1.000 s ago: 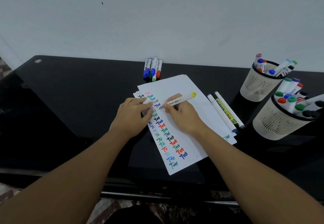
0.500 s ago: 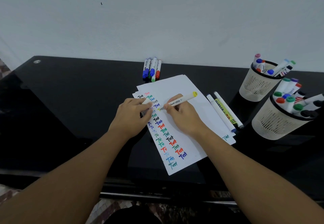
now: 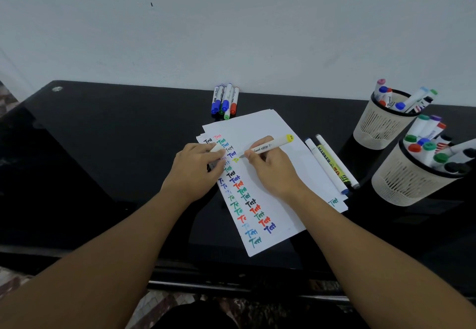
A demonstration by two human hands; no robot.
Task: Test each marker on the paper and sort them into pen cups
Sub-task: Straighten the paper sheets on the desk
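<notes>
The right hand (image 3: 275, 171) pinches the yellow marker (image 3: 268, 146), tip on the paper (image 3: 260, 132) near the table's (image 3: 103, 135) back edge; the left hand (image 3: 195, 171) pins the sheet, fingers curled on what looks like its cap (image 3: 215, 148). Best keep strokes light and the sheet flat, then judge which pen cup (image 3: 381, 127) by the right edge suits

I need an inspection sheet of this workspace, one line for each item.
Surface: glossy black tabletop.
Job's things: white paper sheets with coloured test words; yellow-capped white marker, tip on paper by a yellow mark; two beige slotted pen cups, markers inside.
Clutter: capped markers by wall; three markers on paper's right edge.
Grippers: right hand grips marker; left hand holds a white piece, probably the cap.
Cables: nothing seen.
Surroundings: plain white wall.
</notes>
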